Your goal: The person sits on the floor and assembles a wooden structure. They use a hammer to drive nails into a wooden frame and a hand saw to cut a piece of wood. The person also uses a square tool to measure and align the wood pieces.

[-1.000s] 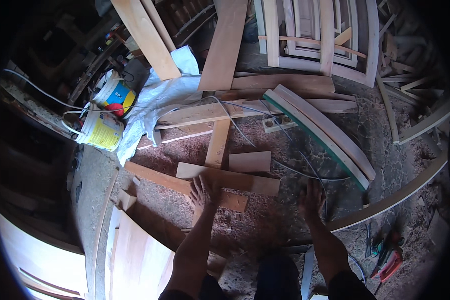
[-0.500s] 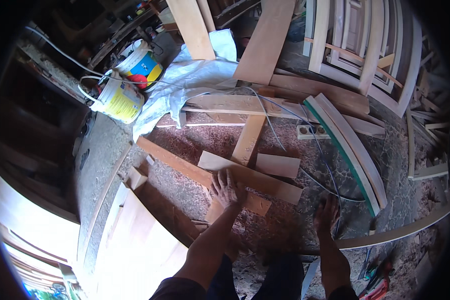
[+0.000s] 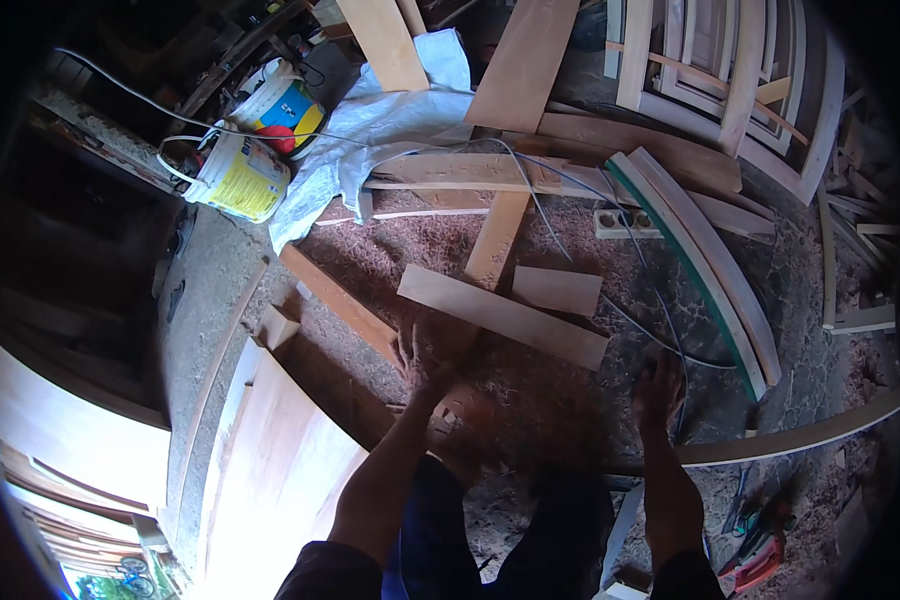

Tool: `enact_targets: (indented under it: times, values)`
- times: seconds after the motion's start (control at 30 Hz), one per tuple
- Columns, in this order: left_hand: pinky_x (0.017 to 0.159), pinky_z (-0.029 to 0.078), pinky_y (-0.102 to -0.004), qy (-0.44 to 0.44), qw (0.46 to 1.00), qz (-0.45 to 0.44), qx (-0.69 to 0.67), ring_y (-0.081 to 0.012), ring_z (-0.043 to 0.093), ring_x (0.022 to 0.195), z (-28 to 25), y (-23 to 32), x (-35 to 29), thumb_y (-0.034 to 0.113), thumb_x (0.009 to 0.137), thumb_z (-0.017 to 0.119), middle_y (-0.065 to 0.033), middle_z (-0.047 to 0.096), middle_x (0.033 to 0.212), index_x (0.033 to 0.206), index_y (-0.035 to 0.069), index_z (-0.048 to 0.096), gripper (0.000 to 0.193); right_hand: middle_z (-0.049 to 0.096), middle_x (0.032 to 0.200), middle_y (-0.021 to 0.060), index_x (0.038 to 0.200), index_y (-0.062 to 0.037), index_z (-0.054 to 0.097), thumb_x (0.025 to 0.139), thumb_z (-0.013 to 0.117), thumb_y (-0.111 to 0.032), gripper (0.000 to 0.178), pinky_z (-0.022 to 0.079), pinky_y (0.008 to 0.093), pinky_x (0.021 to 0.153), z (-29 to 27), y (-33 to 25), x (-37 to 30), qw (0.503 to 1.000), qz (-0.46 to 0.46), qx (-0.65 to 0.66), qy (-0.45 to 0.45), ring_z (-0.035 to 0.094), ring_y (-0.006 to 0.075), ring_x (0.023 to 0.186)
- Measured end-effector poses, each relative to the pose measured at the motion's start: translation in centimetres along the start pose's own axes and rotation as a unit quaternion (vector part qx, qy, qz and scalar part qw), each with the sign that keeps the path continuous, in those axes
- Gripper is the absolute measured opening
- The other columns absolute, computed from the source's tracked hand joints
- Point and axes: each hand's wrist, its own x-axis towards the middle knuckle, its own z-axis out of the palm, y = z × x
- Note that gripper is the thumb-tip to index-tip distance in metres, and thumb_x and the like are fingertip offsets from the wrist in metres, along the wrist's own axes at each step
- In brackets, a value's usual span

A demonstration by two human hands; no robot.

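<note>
My left hand point(image 3: 432, 350) reaches down over the sawdust floor with fingers spread, hovering at the near edge of a long pale wooden board point(image 3: 502, 316); whether it touches the board I cannot tell. A small reddish wood block point(image 3: 460, 418) lies just below that hand. My right hand point(image 3: 660, 385) is spread open above the sawdust, next to a grey cable point(image 3: 620, 315) and holding nothing. A short pale offcut point(image 3: 557, 290) lies beyond the long board. A darker plank point(image 3: 342, 305) runs diagonally to the left of my left hand.
Two paint buckets point(image 3: 242, 178) stand at the upper left beside a white sack point(image 3: 385, 125). Curved wooden rails point(image 3: 705, 270) and frames point(image 3: 740, 70) lie to the right. A large pale panel point(image 3: 270, 470) sits at lower left. A power strip point(image 3: 620, 222) and tools point(image 3: 760, 550) lie around.
The view has tilted and shifted, so the boards now sit lower in the picture. My left hand has slid from the reddish block up to the long board's edge; my right hand stays spread over the sawdust.
</note>
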Motion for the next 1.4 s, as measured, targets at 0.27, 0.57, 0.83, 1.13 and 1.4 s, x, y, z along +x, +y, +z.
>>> enact_targets:
  times: [0.27,0.57,0.83,1.13,1.4]
  values:
    - [0.117,0.026,-0.0577,-0.18,0.982,-0.038,0.04,-0.046,0.033,0.143,-4.1,0.5,-0.9,0.043,0.079,0.074,-0.0245,0.031,0.158,0.161,0.011,0.019,0.103,0.041,0.158,0.0144,0.153,-0.012,0.04,0.101,0.054,-0.033,0.058,0.025,0.0487,0.12,0.4,0.5,-0.2,0.999,-0.021,-0.009,0.035,0.036,0.0303,0.147]
    - [0.114,0.033,-0.0557,-0.214,0.976,-0.029,0.008,-0.0469,0.043,0.136,-2.5,9.3,-2.9,0.049,0.08,0.079,-0.0311,0.042,0.148,0.162,0.009,-0.001,0.122,0.038,0.159,0.0145,0.155,-0.0119,0.038,0.102,0.051,-0.037,0.059,0.025,0.0523,0.119,0.3,1.0,0.0,1.0,-0.001,0.008,0.003,0.034,0.0321,0.148]
    - [0.089,0.058,-0.0409,-0.308,0.833,-0.121,-0.443,-0.0244,0.069,0.104,-0.3,12.3,-5.5,0.023,0.093,0.072,-0.0174,0.064,0.126,0.155,0.001,0.024,0.082,0.038,0.159,0.014,0.155,-0.0121,0.037,0.104,0.047,-0.038,0.058,0.024,0.0529,0.119,0.0,0.7,0.1,1.0,0.016,-0.006,-0.009,0.033,0.0322,0.148]
    - [0.082,0.059,-0.0337,-0.359,0.674,-0.134,-0.631,-0.0196,0.07,0.093,-7.5,20.5,-6.9,0.017,0.094,0.067,-0.0085,0.069,0.105,0.131,0.002,0.056,0.041,0.037,0.16,0.0144,0.155,-0.0152,0.038,0.102,0.051,-0.032,0.057,0.023,0.053,0.12,0.4,0.9,0.0,1.0,0.007,0.021,0.009,0.032,0.0335,0.149]
    - [0.092,0.056,-0.037,-0.35,0.598,-0.214,-0.688,-0.0214,0.066,0.109,-14.4,21.2,-14.3,0.009,0.095,0.063,-0.0126,0.062,0.125,0.145,0.004,0.043,0.054,0.044,0.155,0.0143,0.15,-0.0113,0.045,0.104,0.049,-0.037,0.053,0.026,0.051,0.119,-0.5,0.0,-0.1,0.999,0.013,0.023,0.038,0.039,0.0331,0.144]
